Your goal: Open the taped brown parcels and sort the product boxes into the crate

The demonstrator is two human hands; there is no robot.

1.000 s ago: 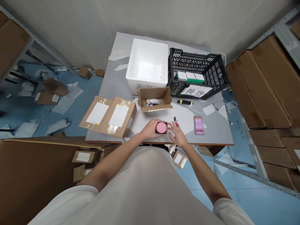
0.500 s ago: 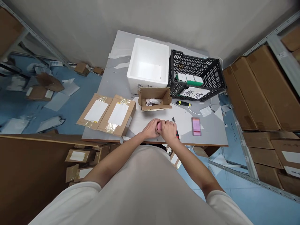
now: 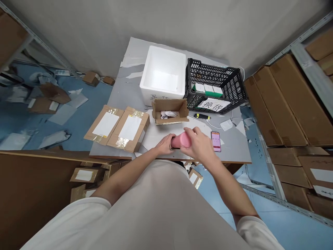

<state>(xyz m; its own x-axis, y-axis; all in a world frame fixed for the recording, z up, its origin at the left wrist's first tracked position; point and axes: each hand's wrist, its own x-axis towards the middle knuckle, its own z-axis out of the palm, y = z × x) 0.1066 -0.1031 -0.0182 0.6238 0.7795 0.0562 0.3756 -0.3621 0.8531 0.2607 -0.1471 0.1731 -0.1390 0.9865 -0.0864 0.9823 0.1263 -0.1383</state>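
My left hand is closed around a small box, mostly hidden in the grip, with only a thin dark edge of its opening visible. Sticking out of that opening to the right is a pink cylinder, rounded and bottle-like. My right hand grips its outer end, fingers over the top and thumb below. Just beyond both hands stands an open cardboard box with crumpled paper inside. A phone with a pink screen lies right of my right hand.
Two taped cartons lie at left on the table. Behind are a white foam box and a black crate holding small white-and-green boxes. A yellow-and-black cutter lies before the crate. Stacked cartons fill the right shelf.
My right hand has moved right, drawing the pink cylinder partly out of the small box. My left hand stays near the same spot, still around the box.
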